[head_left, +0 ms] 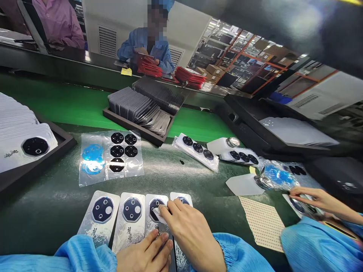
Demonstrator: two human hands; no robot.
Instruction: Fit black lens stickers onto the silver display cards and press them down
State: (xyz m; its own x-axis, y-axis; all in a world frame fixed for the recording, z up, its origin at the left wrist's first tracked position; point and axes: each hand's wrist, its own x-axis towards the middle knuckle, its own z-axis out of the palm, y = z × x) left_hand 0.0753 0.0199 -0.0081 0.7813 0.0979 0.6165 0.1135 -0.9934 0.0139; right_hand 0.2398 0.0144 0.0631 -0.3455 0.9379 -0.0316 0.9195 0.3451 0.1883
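Four silvery phone back panels, each with a dark octagonal camera area, are lined up before me: a left one [95, 231], a second [122, 238], a third [148, 223] and a partly covered right one [181, 254]. My left hand [143, 254] rests with fingers stretched over the lower part of the third panel. Above it, my right hand [191, 230] is closed in a pinch on a small white wipe-like piece [159, 214] at that panel's camera area. The fingertips partly hide the piece. White round spots show on the first two camera areas.
Beyond lies a plastic sheet of black octagonal stickers [117, 151]. Farther back stands a tray of stacked panels [136, 107], with another tray [66, 141] at left. White bottles [246, 184] and a dotted sheet [262, 223] are rightward, beside a co-worker's hand [314, 198].
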